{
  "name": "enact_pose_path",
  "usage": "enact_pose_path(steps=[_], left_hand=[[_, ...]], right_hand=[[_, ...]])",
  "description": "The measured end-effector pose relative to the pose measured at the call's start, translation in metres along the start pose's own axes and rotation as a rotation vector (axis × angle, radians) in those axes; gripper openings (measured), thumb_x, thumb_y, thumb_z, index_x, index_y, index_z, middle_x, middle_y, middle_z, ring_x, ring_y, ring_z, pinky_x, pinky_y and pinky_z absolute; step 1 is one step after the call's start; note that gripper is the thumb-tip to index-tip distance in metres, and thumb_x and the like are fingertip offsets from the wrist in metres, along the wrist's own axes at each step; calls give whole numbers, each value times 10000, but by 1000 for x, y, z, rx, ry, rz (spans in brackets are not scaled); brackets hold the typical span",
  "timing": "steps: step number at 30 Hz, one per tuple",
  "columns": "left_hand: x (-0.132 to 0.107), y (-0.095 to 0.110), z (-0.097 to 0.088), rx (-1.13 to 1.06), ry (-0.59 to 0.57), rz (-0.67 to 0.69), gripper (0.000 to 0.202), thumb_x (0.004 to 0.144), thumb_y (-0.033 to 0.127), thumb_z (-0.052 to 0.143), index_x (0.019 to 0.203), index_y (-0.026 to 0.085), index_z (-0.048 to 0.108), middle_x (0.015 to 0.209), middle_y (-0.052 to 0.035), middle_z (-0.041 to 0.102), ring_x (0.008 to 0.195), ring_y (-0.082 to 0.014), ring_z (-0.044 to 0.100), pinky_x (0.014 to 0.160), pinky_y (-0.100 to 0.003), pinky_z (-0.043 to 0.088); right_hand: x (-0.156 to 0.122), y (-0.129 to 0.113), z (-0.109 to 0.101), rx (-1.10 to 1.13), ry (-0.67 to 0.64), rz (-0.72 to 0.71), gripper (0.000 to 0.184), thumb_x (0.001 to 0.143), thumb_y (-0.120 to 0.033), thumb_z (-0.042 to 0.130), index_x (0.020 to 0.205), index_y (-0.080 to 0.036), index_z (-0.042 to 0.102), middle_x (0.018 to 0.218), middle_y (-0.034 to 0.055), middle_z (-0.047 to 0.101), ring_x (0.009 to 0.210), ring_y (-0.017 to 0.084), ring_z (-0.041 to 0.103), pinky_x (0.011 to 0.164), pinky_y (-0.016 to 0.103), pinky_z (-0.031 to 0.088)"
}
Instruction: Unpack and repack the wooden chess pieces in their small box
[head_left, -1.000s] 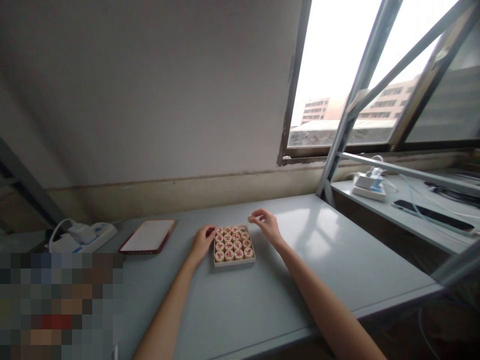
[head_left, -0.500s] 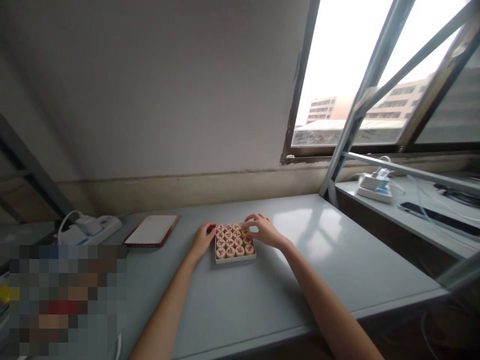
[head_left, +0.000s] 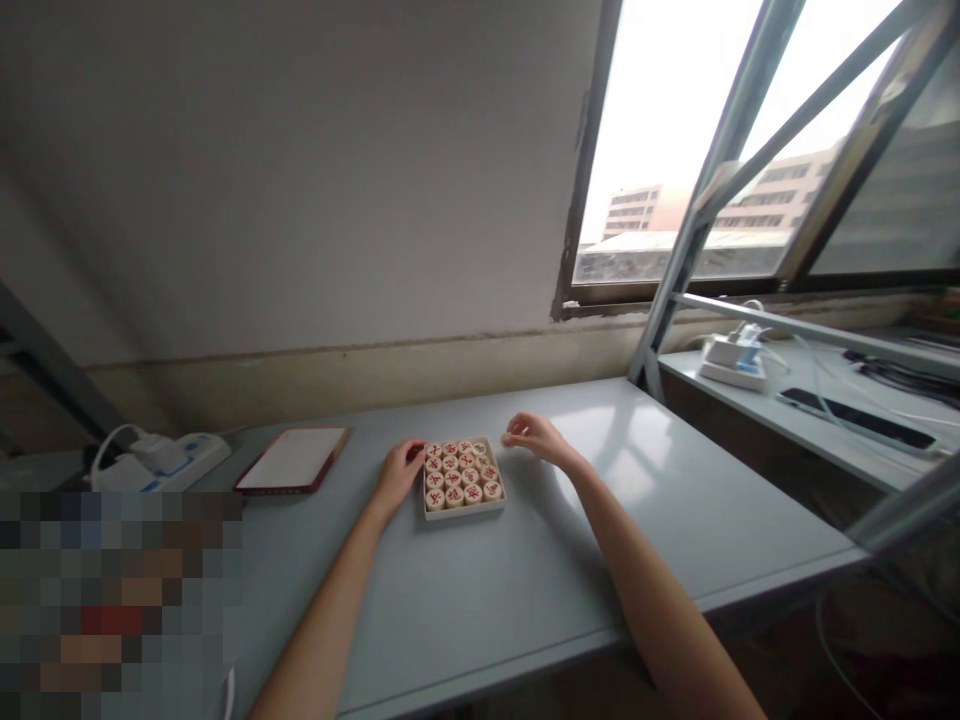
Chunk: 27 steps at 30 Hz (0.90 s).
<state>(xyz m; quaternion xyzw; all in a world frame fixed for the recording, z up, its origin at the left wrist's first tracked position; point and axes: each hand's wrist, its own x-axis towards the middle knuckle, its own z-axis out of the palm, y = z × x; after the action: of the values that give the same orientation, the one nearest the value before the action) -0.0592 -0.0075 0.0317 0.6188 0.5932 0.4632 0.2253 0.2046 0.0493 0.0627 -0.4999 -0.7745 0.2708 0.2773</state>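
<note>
Stretching over a smooth, faintly glossy grey desk (head_left: 450, 620), two bare forearms frame a shallow white box (head_left: 466, 511) that lies flat near the middle of the top. The box looks nearly square, so a long axis is hard to tell; its near wall runs left to right, rising slightly toward the right, and its sides lead away toward the wall. Inside, thick cream discs (head_left: 453, 480) sit in four rows of four, rounded, faces up, most with red characters; the two at the far right look darker-marked.

The left hand (head_left: 399, 472) is loosely curled at the box's left side, thumb and fingers parted; whether it grips the wall cannot be told. The right hand (head_left: 534, 437), just beyond the far right corner, is bent with fingertips together on a small pale disc (head_left: 506, 440).

Farther left lies a white-faced, dark red-sided flat panel (head_left: 292, 460), slanting away to the right. Behind are the matte plaster wall (head_left: 337, 200), a painted metal post (head_left: 670, 310) and the glass window (head_left: 660, 120).
</note>
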Motion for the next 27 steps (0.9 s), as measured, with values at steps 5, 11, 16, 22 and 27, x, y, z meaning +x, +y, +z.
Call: enact_pose_path(steps=[5,11,16,22,27], left_hand=[[0,-2,1,-6,-2,5,175,714,238,505,819,145,610,861,-69,645,810,-161,586,773,-299,463],[0,0,0,6,-12,-5,175,719,223,498,828,142,608,869,-68,645,813,-154,585,778,-286,455],[0,0,-1,16,-9,5,177,719,223,494,825,143,612,868,-68,644,819,-156,585,780,-283,450],[0,-2,0,24,-10,16,185,728,229,487,833,138,609,866,-72,640,817,-156,581,783,-287,450],[1,-3,0,20,-2,16,188,721,247,495,823,141,612,866,-73,643,819,-163,584,776,-290,453]], right_hand=[[-4,11,-2,-410,245,135,261,708,-411,604,831,-185,563,860,72,590,776,201,546,631,273,351],[-3,-5,-1,-248,194,-128,200,792,-370,531,868,-209,623,859,48,531,810,171,524,720,271,377],[-13,-28,3,-116,-234,-415,202,707,-421,625,843,-281,680,902,29,542,884,176,507,830,292,364],[-15,-34,4,-55,-239,-372,202,663,-382,667,804,-238,662,866,24,578,829,169,518,788,290,381],[-8,-16,-7,99,-247,-172,259,682,-398,623,822,-179,606,703,11,617,659,144,540,592,240,396]])
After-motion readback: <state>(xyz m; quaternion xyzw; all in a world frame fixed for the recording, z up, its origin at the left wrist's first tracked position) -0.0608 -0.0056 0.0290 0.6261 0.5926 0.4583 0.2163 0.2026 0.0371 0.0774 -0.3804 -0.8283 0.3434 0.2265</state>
